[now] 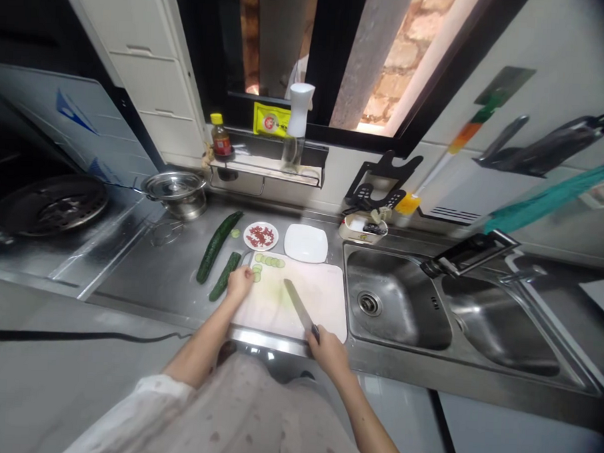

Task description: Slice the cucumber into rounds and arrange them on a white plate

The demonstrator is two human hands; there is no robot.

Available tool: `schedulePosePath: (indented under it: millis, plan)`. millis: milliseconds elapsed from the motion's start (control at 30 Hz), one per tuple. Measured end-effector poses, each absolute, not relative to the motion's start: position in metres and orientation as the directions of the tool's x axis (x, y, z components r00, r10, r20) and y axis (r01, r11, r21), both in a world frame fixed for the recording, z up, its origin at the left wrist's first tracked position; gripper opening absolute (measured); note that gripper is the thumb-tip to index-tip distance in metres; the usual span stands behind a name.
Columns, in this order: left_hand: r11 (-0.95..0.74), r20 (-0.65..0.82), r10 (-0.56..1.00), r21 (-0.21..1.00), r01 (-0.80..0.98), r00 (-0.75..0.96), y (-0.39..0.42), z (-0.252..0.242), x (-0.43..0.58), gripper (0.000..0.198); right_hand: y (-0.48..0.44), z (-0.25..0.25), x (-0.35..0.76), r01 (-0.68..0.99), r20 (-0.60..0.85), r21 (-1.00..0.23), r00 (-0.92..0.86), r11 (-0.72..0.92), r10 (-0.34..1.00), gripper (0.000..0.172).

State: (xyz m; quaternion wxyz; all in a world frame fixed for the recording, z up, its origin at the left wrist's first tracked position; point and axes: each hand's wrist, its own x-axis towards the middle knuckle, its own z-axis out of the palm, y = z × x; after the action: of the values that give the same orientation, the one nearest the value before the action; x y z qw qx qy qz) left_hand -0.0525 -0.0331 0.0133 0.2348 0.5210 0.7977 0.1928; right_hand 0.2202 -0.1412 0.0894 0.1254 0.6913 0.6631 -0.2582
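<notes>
My right hand [328,350] is wrapped round the handle of a knife [298,305], its blade lying over the white cutting board [323,297]. At the board's left edge, my left hand [240,283] has its fingers together at some cucumber slices [256,272]; whether it grips one is hard to make out. A row of more slices [270,260] lies along the board's top left. Left of the board are a cut cucumber [224,277] and a longer whole one [217,248]. Behind the board stand a plate of red and white pieces [261,237] and a white dish [306,244].
A double steel sink [399,297] with a black faucet [468,255] is on the right. A steel pot [177,193] stands at the back left, near a stove pan [52,209]. Bottles stand on a wall shelf [264,168]; a knife block [464,187] is at the right.
</notes>
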Motion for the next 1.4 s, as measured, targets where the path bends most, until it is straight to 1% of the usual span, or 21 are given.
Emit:
schedulePosePath:
  millis: [200, 433, 600, 700, 867, 967, 1233, 1400]
  plan:
    - [0.389, -0.16, 0.919, 0.521, 0.76, -0.36, -0.032, 0.01, -0.054, 0.015, -0.14, 0.089, 0.22, 0.981, -0.525, -0.171, -0.014, -0.089, 0.851, 0.036]
    - [0.295, -0.094, 0.953, 0.485, 0.823, -0.286, -0.034, 0.007, -0.054, 0.019, -0.138, 0.091, 0.22, 0.984, -0.536, -0.157, -0.014, -0.084, 0.844, 0.037]
    - [0.294, -0.114, 0.956, 0.415, 0.861, -0.271, -0.035, 0.008, -0.052, 0.021, -0.139, 0.089, 0.22, 0.983, -0.528, -0.156, 0.003, -0.1, 0.849, 0.036]
    - [0.276, -0.077, 0.96, 0.419, 0.865, -0.269, -0.031, 0.01, -0.043, 0.024, -0.14, 0.087, 0.221, 0.979, -0.533, -0.166, 0.008, -0.114, 0.846, 0.036]
    - [0.153, -0.061, 0.988, 0.471, 0.869, -0.141, -0.011, 0.015, -0.018, 0.031, -0.141, 0.083, 0.222, 0.977, -0.524, -0.169, 0.023, -0.131, 0.852, 0.037]
    - [0.087, -0.063, 0.996, 0.474, 0.876, -0.065, 0.003, 0.018, -0.005, 0.032, -0.141, 0.082, 0.223, 0.973, -0.524, -0.178, 0.034, -0.148, 0.851, 0.035]
    - [0.068, -0.139, 0.99, 0.384, 0.921, -0.015, 0.024, 0.02, 0.009, 0.029, -0.142, 0.081, 0.224, 0.967, -0.516, -0.198, 0.037, -0.161, 0.856, 0.035]
    - [0.034, -0.117, 0.993, 0.388, 0.921, 0.012, 0.028, 0.019, 0.011, 0.025, -0.142, 0.078, 0.226, 0.965, -0.514, -0.205, 0.039, -0.166, 0.857, 0.035]
